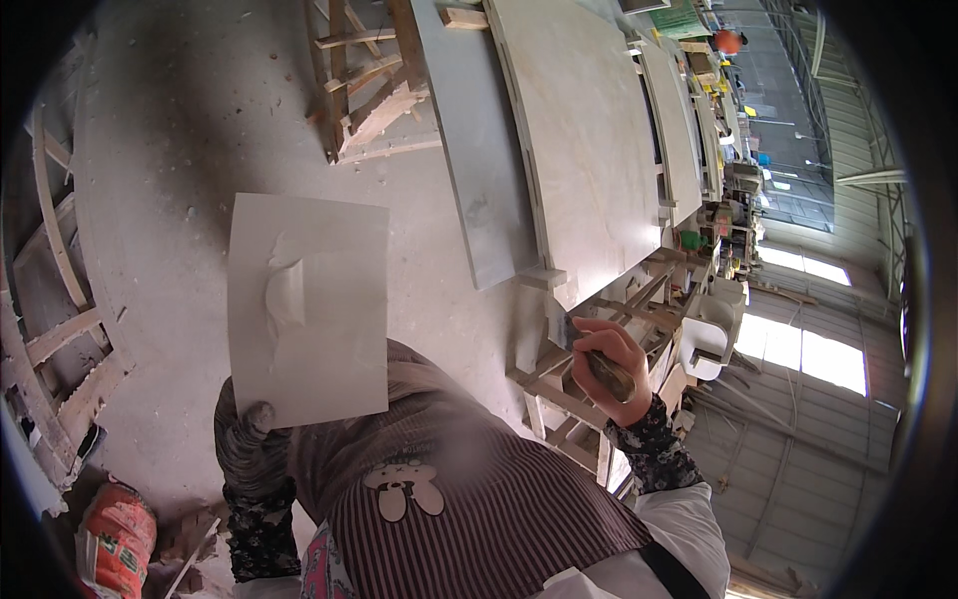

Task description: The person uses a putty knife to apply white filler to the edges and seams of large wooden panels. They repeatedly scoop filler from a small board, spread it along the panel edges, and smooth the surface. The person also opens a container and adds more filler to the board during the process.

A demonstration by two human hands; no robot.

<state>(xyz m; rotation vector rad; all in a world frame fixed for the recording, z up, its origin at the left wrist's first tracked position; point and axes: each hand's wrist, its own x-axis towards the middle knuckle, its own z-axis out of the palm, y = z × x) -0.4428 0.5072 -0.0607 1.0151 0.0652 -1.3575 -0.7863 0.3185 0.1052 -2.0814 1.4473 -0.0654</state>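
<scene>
Though apart, both hands midair

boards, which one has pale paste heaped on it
The small pale board held in the left hand carries the paste; the large beige board and grey board beside it lie unheld, with no such heap visible.

Free gap between board and grey slab; trestle beyond
</scene>
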